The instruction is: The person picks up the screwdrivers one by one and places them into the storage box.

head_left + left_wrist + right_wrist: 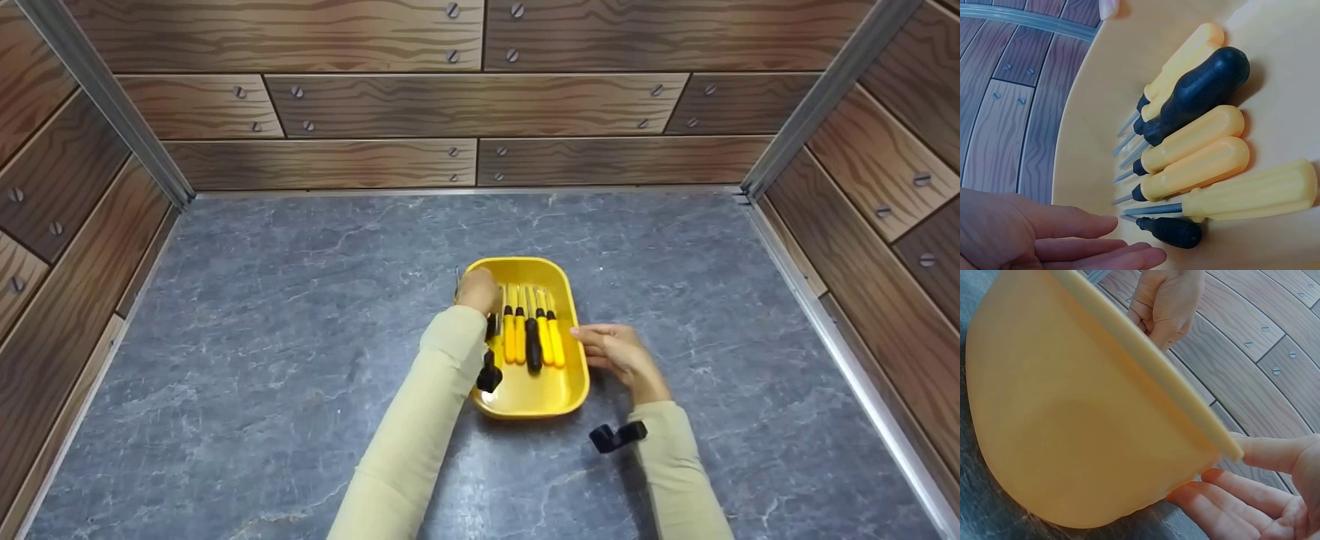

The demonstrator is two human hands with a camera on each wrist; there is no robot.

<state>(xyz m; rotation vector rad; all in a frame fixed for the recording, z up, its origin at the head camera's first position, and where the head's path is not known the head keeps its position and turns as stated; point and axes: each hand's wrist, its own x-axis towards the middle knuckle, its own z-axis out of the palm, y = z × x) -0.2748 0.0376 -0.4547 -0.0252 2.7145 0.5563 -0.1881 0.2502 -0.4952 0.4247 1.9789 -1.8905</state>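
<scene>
A yellow tray point(529, 394) stands on the floor with several screwdrivers inside, laid side by side. Most have yellow handles; a larger one with a black handle point(533, 346) lies among them. My left hand point(478, 291) reaches into the tray's far left part. In the left wrist view its fingers point(1081, 222) are extended beside the tip of a small black screwdriver point(1172, 232), with nothing seen held. Next to that lies a thicker yellow-handled screwdriver point(1252, 194). My right hand point(621, 356) holds the tray's right side, thumb at the rim point(1230, 444), fingers outside the wall.
Grey marbled floor point(262, 337) surrounds the tray. Wood-patterned panels point(480, 105) enclose it at the back and both sides, with metal strips along the corners. A thin metal shaft point(457, 276) shows just left of the left hand.
</scene>
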